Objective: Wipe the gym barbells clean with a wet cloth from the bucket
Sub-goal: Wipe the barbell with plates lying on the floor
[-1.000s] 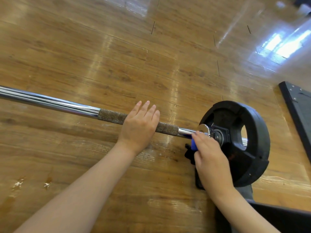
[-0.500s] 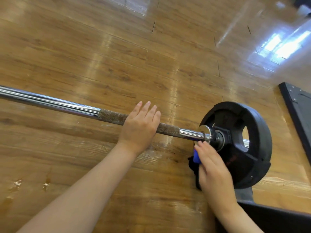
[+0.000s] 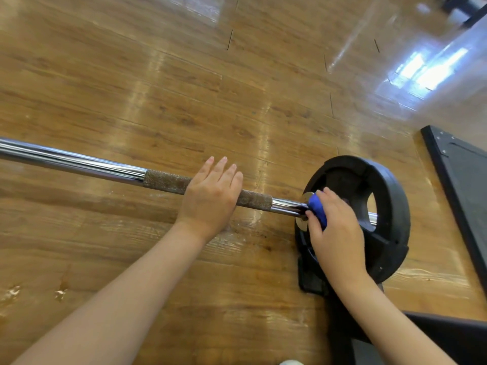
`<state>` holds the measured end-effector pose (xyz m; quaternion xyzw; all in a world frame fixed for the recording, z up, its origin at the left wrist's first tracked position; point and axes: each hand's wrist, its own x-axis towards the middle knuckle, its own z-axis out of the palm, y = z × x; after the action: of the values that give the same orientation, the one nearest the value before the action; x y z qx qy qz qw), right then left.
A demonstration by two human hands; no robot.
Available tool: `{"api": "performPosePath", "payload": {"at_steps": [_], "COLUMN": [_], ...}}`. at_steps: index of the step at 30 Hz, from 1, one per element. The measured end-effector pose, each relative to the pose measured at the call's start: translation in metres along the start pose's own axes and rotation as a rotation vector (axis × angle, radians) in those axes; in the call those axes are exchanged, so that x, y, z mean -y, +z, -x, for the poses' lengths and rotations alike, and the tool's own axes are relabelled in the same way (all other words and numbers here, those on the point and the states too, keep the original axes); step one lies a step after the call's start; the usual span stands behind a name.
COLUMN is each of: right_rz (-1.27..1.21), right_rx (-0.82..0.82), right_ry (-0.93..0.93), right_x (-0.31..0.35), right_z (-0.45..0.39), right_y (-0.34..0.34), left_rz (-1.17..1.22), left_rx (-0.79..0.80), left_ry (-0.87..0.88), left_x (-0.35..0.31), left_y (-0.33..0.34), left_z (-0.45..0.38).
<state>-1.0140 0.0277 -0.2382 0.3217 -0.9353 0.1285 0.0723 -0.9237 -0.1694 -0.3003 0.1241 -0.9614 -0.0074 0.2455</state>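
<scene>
A chrome barbell [image 3: 73,160] lies across the wooden floor from the left edge to a black weight plate [image 3: 390,206] on the right. A rough brown knurled stretch [image 3: 166,181] runs under my left hand [image 3: 210,198], which rests flat on the bar with straight fingers. My right hand [image 3: 337,233] grips a bunched blue cloth [image 3: 317,208] and presses it against the bar's metal collar, right beside the plate. The bucket is not in view.
A black mat or platform [image 3: 463,180] lies at the right edge. A dark object [image 3: 448,335] fills the bottom right corner. Under the plate sits a black support [image 3: 308,280]. Open wooden floor [image 3: 237,88] stretches beyond the bar.
My right hand with the blue cloth rose from below the bar up onto the collar by the plate. My left hand stayed flat on the knurled section.
</scene>
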Motion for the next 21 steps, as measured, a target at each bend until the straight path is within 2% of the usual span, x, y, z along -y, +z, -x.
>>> {"api": "performPosePath", "payload": {"at_steps": [7, 11, 15, 21], "right_rz": [0.072, 0.074, 0.063, 0.107], "right_rx": [-0.071, -0.051, -0.063, -0.087], "right_ry": [-0.063, -0.021, -0.059, -0.100], "right_x": [0.002, 0.011, 0.015, 0.004], "right_z": [0.030, -0.002, -0.023, 0.020], "right_y": [0.002, 0.007, 0.009, 0.002], "left_rz": [0.014, 0.021, 0.042, 0.052], "left_rx": [0.002, -0.001, 0.028, 0.061], "left_ry": [-0.003, -0.006, -0.004, -0.014], "left_x": [-0.001, 0.000, 0.000, -0.001], "left_y": [-0.003, -0.002, -0.005, -0.008], "left_z": [0.000, -0.001, -0.001, -0.001]}}
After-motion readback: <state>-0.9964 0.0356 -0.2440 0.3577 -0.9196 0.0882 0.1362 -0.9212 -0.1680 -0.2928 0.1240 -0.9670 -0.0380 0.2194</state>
